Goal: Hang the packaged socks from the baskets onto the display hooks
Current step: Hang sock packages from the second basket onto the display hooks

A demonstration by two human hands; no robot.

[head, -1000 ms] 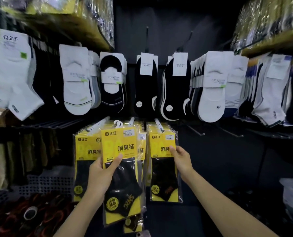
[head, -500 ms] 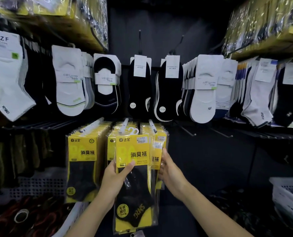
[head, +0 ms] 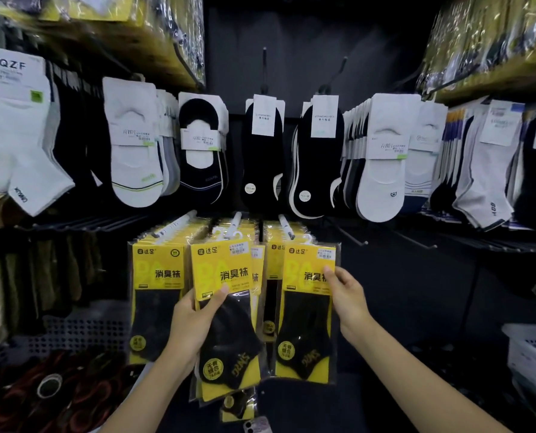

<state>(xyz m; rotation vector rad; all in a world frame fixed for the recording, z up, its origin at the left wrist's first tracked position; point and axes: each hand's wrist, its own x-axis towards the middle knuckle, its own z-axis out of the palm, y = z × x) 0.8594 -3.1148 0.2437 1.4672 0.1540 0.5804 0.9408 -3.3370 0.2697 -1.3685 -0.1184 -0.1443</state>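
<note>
Packs of socks are the business: my left hand (head: 194,323) is closed on a small stack of yellow-and-black packaged socks (head: 226,310), thumb across the front card, fingers behind. That stack sits in front of the middle display hook (head: 236,220), its white hanger loops just below and in front of the hook's tip. I cannot tell whether any loop is already over the tip.

Right of that hook, my right hand (head: 344,292) pinches the front pack of the right row (head: 307,307) at its card edge, fingertips on the printed yellow face. This pack hangs off the right hook (head: 284,226) and looks already seated, so I judge the right hand is steadying or squaring that row.

Left of the middle hook, a 3rd row of the same packs (head: 157,292) hangs untouched on its own hook (head: 174,225).

I judge the step in hand is threading the held stack onto the middle hook. Next, I need to lift the loops level with the tip, line them up, and push the stack back along the rod.

Far right of the hooks, a white basket (head: 532,348) stands at the frame edge.
</note>
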